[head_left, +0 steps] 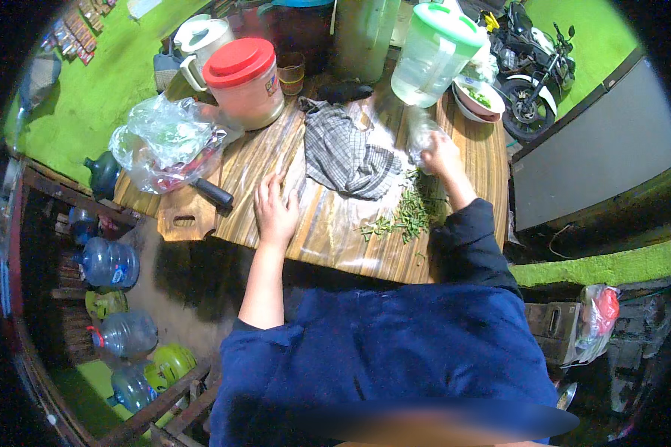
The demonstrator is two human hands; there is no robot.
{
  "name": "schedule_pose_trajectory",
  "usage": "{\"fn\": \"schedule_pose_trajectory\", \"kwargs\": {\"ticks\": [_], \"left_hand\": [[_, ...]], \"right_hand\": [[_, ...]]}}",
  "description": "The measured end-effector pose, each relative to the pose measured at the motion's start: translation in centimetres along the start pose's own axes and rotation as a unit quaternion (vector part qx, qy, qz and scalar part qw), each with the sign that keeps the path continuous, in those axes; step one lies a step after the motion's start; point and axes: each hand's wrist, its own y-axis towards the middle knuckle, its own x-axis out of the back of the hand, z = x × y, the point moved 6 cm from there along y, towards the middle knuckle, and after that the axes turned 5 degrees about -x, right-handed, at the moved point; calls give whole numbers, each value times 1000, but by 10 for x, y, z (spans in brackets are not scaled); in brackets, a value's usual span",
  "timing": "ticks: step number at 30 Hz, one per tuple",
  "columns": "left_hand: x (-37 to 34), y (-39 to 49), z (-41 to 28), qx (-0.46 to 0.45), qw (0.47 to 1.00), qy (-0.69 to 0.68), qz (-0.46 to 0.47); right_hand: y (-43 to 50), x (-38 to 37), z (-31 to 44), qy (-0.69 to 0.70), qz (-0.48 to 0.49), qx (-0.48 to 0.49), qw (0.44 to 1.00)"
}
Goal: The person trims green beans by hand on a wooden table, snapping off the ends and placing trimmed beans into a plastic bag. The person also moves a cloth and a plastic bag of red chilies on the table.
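Observation:
My left hand (pixel 275 211) rests flat on the wooden table (pixel 313 240) near its front edge, with nothing in it. At the right, my right hand (pixel 440 153) grips a thin clear plastic bag (pixel 422 131), blurred at its top. Below that hand lies a loose pile of cut green beans (pixel 411 215). A grey checked cloth (pixel 344 151) is crumpled between my hands. Left of my left hand, a black knife handle (pixel 213 193) lies over a wooden chopping board (pixel 185 215), under a clear plastic bag (pixel 165 139) with red contents.
A red-lidded container (pixel 243 84), a white jug (pixel 201 39) and a glass (pixel 292 72) stand at the back left. A green-lidded water pitcher (pixel 433 56) and bowls with chopped greens (pixel 478 100) are at the back right. Large water bottles (pixel 112 262) lie below left.

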Motion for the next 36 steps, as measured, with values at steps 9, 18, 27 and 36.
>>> {"fn": "schedule_pose_trajectory", "kwargs": {"ticks": [9, 18, 27, 36], "left_hand": [[-5, 2, -6, 12, 997, 68, 30], [-1, 5, -6, 20, 996, 81, 24], [-2, 7, -4, 44, 997, 63, 32], [12, 8, -10, 21, 999, 11, -26]], "right_hand": [[47, 41, -115, 131, -175, -141, 966], [77, -4, -72, 109, -241, -137, 955], [121, -62, -92, 78, -21, -181, 980], [98, -22, -93, 151, -115, -57, 980]]}}
